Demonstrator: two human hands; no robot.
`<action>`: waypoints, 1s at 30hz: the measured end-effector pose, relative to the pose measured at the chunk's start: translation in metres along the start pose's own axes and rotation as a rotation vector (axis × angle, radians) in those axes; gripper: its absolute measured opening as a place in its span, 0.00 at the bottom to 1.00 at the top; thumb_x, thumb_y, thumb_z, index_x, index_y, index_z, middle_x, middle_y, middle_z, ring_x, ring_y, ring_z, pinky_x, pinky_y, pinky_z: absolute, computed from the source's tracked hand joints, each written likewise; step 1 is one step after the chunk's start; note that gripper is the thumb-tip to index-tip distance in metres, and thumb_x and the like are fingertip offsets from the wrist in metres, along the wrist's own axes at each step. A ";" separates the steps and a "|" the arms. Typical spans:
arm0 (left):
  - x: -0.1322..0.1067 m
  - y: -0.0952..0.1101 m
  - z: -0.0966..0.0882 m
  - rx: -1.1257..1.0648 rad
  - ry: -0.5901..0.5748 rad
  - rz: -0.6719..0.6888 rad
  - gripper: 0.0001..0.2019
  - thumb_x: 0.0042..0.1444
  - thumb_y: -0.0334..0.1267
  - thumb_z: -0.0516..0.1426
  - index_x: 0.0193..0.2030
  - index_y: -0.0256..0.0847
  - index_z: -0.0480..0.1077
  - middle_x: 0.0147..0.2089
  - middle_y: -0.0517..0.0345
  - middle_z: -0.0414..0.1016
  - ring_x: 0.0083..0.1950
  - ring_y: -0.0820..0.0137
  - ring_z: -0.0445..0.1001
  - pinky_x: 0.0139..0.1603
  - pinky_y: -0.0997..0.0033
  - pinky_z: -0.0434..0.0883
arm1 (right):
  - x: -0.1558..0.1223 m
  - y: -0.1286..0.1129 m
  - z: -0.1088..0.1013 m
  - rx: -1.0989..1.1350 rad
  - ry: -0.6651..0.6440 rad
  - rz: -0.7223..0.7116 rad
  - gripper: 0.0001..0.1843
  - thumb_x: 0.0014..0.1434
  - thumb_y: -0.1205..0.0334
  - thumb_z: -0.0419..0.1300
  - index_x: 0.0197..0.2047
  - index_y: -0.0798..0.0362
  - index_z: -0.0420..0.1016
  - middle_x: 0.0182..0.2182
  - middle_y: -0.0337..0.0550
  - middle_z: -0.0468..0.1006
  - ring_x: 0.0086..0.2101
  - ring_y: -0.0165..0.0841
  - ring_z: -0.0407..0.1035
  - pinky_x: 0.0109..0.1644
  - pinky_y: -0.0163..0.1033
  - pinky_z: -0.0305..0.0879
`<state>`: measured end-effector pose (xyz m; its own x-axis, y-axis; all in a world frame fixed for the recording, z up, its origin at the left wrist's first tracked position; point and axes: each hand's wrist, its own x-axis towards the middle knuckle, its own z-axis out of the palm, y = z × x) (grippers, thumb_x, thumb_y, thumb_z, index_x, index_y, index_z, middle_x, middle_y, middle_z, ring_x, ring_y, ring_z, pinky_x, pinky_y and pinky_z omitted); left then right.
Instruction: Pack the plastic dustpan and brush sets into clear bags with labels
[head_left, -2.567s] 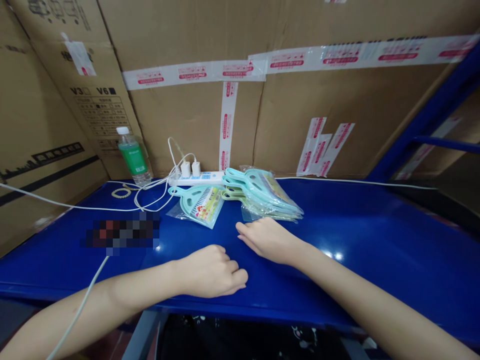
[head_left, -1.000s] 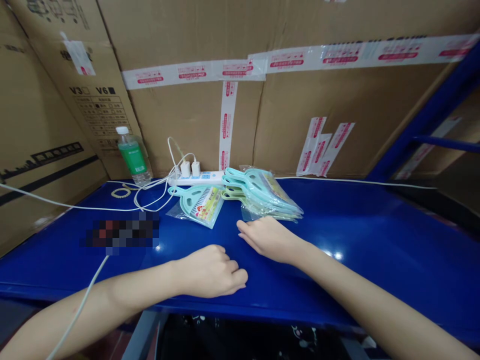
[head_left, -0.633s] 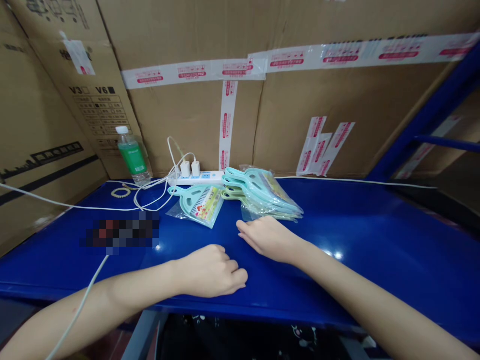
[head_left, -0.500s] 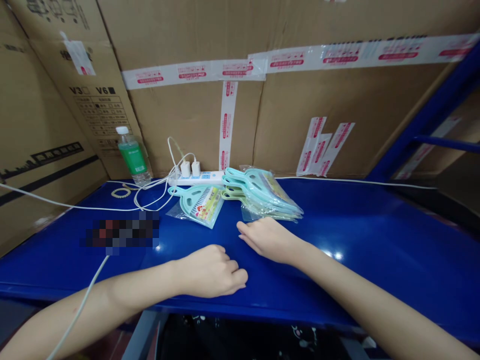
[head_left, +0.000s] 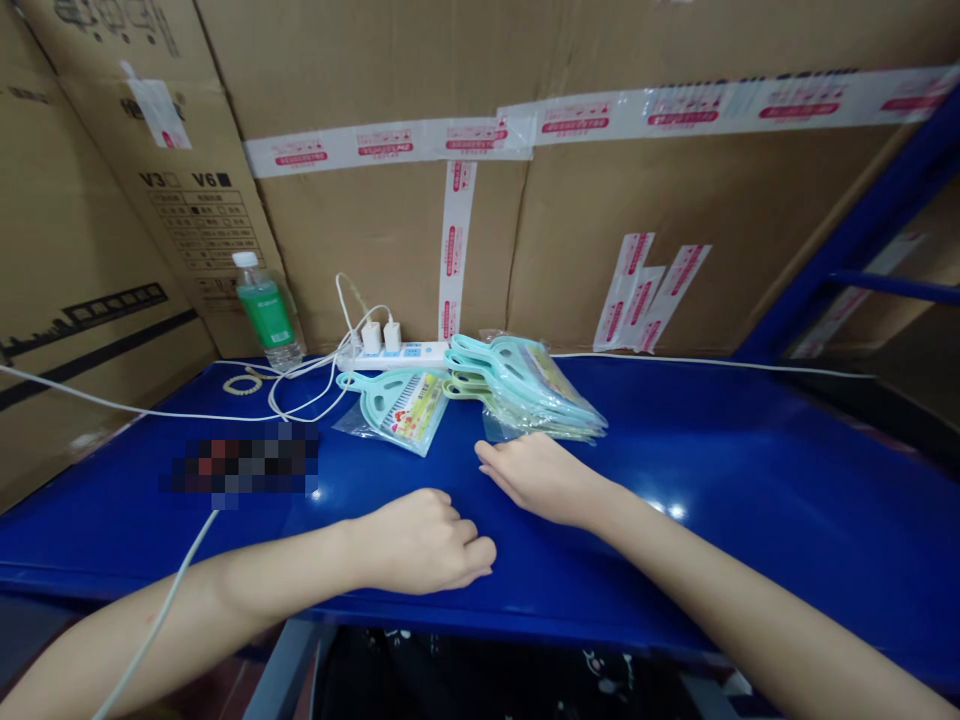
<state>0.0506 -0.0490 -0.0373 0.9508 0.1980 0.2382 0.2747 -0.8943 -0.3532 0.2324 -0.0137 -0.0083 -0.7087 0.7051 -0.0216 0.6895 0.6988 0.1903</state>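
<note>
My left hand (head_left: 424,542) rests on the blue table (head_left: 750,480) near its front edge, curled into a loose fist with nothing visible in it. My right hand (head_left: 536,478) lies palm down a little farther back, fingers flat and pointing left, holding nothing. Just behind it is a stack of several mint-green plastic dustpan sets in clear bags (head_left: 525,390). A single bagged dustpan set (head_left: 394,405) lies to the left of the stack.
A white power strip (head_left: 394,352) with two chargers and looping white cables sits at the back by the cardboard boxes (head_left: 600,200). A green-labelled bottle (head_left: 264,312) and a bead bracelet (head_left: 241,384) are back left. A white cable runs over the front edge. A blue shelf post stands right.
</note>
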 end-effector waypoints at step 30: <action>0.000 0.000 0.000 0.004 -0.013 -0.003 0.12 0.63 0.38 0.51 0.27 0.40 0.62 0.19 0.64 0.68 0.19 0.72 0.66 0.22 0.69 0.60 | -0.001 0.010 -0.001 0.067 0.301 -0.104 0.12 0.64 0.69 0.47 0.46 0.57 0.69 0.33 0.46 0.79 0.32 0.36 0.72 0.31 0.38 0.56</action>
<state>0.0511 -0.0494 -0.0370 0.9519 0.2056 0.2272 0.2778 -0.8921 -0.3563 0.2397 -0.0073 -0.0054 -0.7811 0.5696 0.2558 0.6125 0.7785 0.1369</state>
